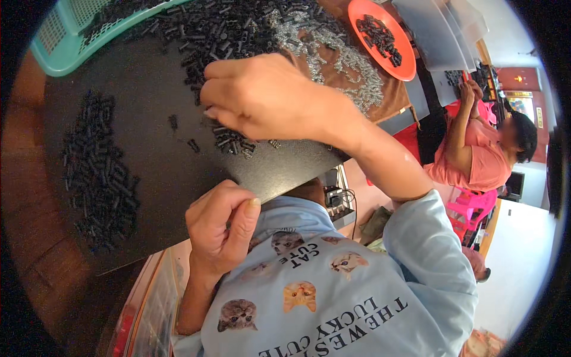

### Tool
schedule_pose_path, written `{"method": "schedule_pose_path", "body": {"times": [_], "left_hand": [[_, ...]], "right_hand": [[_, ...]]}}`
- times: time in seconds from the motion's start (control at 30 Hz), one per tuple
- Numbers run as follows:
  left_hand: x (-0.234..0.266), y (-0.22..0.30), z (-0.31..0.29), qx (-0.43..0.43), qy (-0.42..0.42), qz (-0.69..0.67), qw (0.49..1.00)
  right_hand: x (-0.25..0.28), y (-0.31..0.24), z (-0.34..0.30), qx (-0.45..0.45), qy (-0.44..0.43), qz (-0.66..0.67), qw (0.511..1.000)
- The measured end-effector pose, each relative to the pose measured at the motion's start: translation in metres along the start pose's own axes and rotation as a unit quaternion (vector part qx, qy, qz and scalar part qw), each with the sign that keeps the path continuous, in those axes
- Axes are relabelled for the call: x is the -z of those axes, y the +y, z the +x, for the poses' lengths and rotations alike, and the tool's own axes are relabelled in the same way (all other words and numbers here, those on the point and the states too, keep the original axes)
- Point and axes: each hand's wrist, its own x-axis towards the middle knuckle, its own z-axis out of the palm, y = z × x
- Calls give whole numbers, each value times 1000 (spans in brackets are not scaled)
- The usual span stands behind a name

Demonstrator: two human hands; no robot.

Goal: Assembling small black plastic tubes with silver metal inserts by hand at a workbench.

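My right hand [256, 95] is bent over the near side of a large heap of small black cylindrical parts [220, 33]. Its fingers are curled together, and whatever is between the tips is hidden. At the table's near edge my left hand [220, 223] is closed, thumb against the bent fingers; I cannot make out anything in it. Two loose black parts [193, 146] lie on the dark table [160, 178] between the hands. Beyond my right wrist, small silver coil springs [357, 74] are spread on a brown cloth [389, 98].
A second pile of black parts [98, 172] covers the table's left side. A mint-green plastic basket [59, 65] stands far left. An orange plate [407, 68] with black parts sits far right. Another person in a pink shirt [476, 152] works at the right, beside pink plastic chairs [476, 205].
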Motion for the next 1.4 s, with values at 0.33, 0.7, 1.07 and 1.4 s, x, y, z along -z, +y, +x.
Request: {"method": "schedule_pose_path", "body": {"times": [0.33,0.7,1.07,1.4], "left_hand": [[1,0,0,-14,-9,-5,1000],[1,7,3,-11,-26,7,1000],[6,13,2,3,-36,21,999],[4,7,3,-48,-29,26,998]], "right_hand": [[39,29,-41,-41,15,4,999],[-7,-28,25,58,-46,48,996],[-54,-54,67,144,-81,-5,986],[-3,-16,16,46,-96,-6,994]]}}
